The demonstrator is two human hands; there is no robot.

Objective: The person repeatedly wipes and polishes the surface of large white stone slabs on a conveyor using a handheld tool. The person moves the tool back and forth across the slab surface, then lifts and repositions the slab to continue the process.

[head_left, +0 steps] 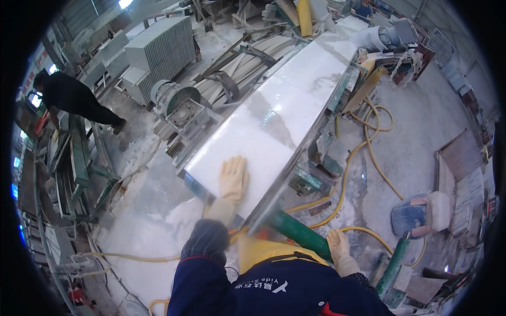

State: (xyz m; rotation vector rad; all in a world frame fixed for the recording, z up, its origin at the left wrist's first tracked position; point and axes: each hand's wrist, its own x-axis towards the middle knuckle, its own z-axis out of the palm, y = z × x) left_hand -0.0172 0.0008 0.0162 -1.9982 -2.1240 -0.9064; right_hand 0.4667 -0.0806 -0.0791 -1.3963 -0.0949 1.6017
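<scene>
My left hand [235, 176], in a cream rubber glove, lies flat with fingers stretched out on the near end of a long white stone slab [221, 152]. The slab looks wet and glossy, has grey patches, and rests on a long machine bed. My right hand [338, 246], gloved alike, hangs low at my side by a green pipe [300, 231]. Its fingers look loosely extended and nothing shows in them; I cannot tell whether it touches the pipe. A yellow apron [269, 252] covers my front below the dark blue jacket.
A motor [176, 100] stands left of the slab; another machine [382, 38] is at its far end. A yellow hose [348, 163] winds over the floor at right, near a blue-and-white container [416, 217]. Striped stacked panels [163, 55] and a bending person [76, 97] are at left.
</scene>
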